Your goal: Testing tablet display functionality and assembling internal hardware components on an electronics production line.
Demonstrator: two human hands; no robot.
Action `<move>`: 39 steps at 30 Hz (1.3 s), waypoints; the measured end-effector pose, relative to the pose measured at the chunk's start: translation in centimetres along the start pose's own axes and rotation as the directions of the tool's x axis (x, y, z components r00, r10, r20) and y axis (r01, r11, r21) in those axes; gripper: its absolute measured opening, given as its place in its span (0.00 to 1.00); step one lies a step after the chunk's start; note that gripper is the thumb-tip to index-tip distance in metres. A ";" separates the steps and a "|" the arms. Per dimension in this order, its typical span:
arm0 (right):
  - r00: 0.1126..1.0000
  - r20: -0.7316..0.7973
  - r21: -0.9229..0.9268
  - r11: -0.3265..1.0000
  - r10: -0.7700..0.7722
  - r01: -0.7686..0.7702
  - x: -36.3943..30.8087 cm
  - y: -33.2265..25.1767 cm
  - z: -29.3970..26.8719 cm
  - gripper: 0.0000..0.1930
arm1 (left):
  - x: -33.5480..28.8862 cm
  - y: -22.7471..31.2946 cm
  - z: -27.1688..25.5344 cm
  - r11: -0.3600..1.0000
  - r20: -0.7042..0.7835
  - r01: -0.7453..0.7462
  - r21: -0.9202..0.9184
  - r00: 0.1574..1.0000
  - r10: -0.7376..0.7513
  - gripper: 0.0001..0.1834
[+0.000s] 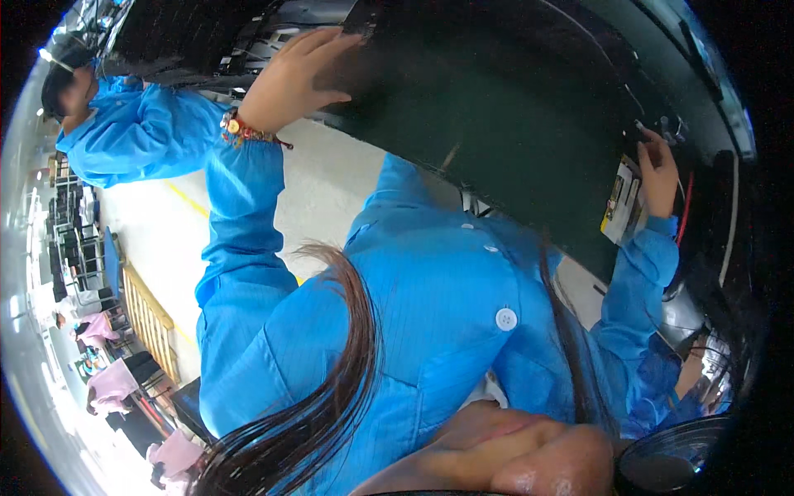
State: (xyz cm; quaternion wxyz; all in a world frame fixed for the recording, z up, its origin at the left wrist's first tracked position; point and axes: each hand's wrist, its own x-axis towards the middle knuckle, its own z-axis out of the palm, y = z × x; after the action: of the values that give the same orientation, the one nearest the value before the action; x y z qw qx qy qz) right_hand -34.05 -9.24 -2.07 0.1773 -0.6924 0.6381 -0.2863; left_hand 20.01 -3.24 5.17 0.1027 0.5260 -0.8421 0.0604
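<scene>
My left hand (pixel 302 76) is at the far left part of the dark green work surface (pixel 496 124), its fingers spread and nothing visible in them. A beaded bracelet (pixel 241 131) circles that wrist, below the blue sleeve. On the right, my right hand (pixel 659 175) is over the surface with fingers bent and thumb and forefinger drawn together. A small pale spot shows at their tips; whether it is a held thing is too small to tell. Beside this hand lies a flat white, yellow and black printed card or packet (pixel 620 200).
A thin red strip or cable (pixel 686 207) runs right of my right hand. Dark equipment (pixel 190 41) stands beyond my left hand. A co-worker in a blue jacket (pixel 157 132) is at the far left. Behind are a wooden rack (pixel 147 318) and people in pink.
</scene>
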 end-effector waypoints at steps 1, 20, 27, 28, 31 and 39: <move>1.000 -0.009 -0.017 1.000 0.001 -0.001 0.0 -0.4 -0.1 0.17 | 0.3 -0.3 -0.1 0.999 0.039 -0.030 -0.024 0.999 0.031 0.38; 0.548 0.698 0.623 0.014 -0.461 -0.782 2.2 -32.5 23.2 0.25 | -1.4 -1.8 -1.0 0.959 -0.297 -0.280 0.027 0.914 0.276 0.28; 0.754 0.609 0.767 -0.061 -0.246 -0.639 1.2 -34.2 24.8 0.12 | -4.1 -0.3 -1.8 0.985 -0.420 -0.148 0.083 0.891 0.169 0.28; 0.765 0.563 0.795 -0.049 -0.312 -0.604 0.9 -33.2 23.9 0.11 | -4.7 0.3 -2.9 0.990 -0.453 -0.119 0.076 0.881 0.140 0.27; 0.785 0.524 0.851 0.150 -0.332 -0.504 -1.4 -30.4 18.5 0.15 | -7.3 0.4 -2.7 0.997 -0.752 0.039 -0.063 0.655 -0.073 0.21; 0.843 0.537 0.838 0.142 -0.038 -0.527 -7.0 -17.5 6.0 0.33 | -6.9 5.4 0.7 -0.439 0.089 -0.204 -0.875 0.824 -0.560 0.27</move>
State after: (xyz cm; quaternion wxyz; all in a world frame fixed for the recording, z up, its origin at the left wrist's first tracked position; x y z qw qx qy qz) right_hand -16.73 -0.96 2.77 0.7571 -0.3435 0.3574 -0.4256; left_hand 18.03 5.01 2.94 0.6897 0.3091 -0.3298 -0.5658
